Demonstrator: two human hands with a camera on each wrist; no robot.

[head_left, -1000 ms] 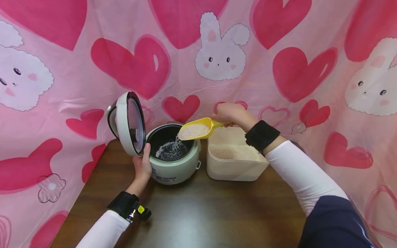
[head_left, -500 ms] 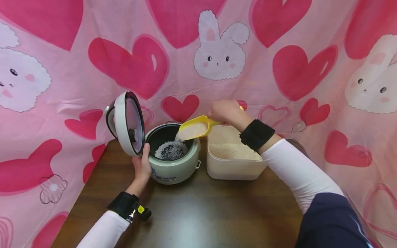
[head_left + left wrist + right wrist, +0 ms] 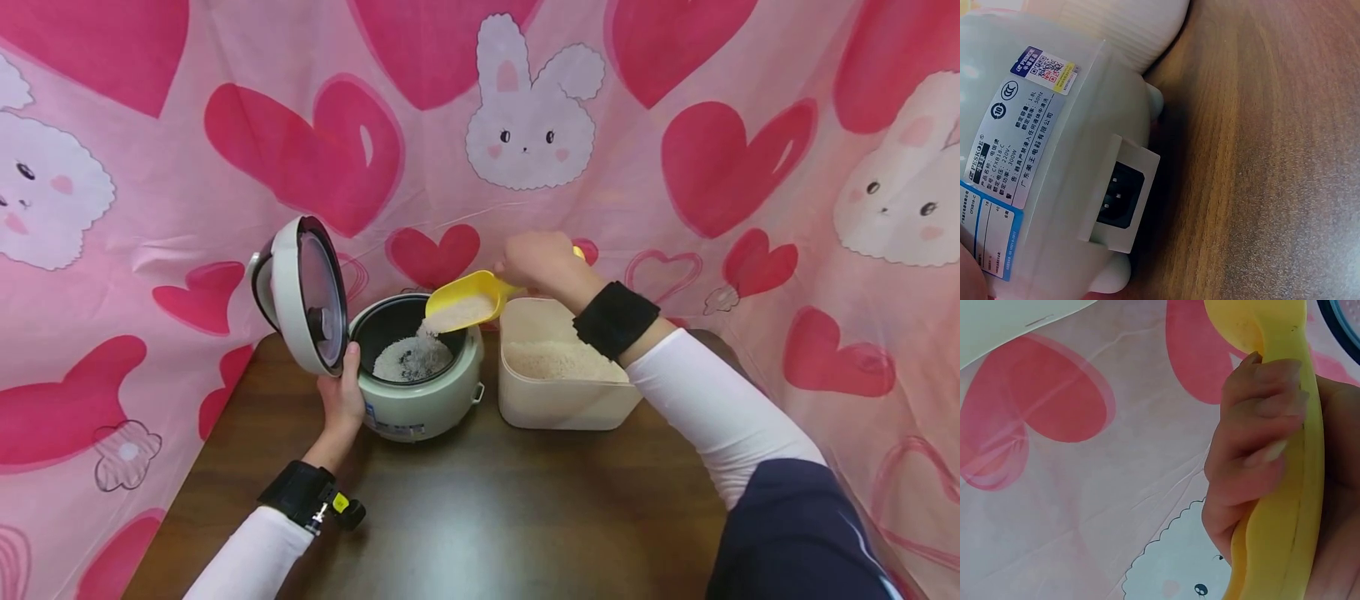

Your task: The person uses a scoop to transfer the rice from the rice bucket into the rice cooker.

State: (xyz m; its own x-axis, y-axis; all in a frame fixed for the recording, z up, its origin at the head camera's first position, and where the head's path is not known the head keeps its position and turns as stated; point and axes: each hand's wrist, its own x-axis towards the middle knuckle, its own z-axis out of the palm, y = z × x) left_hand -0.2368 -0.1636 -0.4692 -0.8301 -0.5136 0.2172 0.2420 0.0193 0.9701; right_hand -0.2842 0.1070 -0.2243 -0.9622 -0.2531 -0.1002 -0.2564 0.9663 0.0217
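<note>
My right hand grips the handle of a yellow scoop, its fingers curled round it in the right wrist view. The scoop tilts over a pale green rice cooker, and rice streams from its lip into the dark inner pot. Rice covers much of the pot's bottom. The cooker's lid stands raised on the left. Against the cooker's left side, by the lid's lower edge, rests my left hand, thumb pointing up. Its other fingers are mostly hidden, so I cannot tell how they lie.
Right of the cooker, below my right forearm, stands a cream container partly filled with rice. The left wrist view shows the cooker's power socket. A pink patterned cloth hangs behind the brown wooden table.
Rice has kept pouring from the scoop, and the layer in the pot has grown. My right hand has shifted slightly left and up. My left hand stays at the cooker.
</note>
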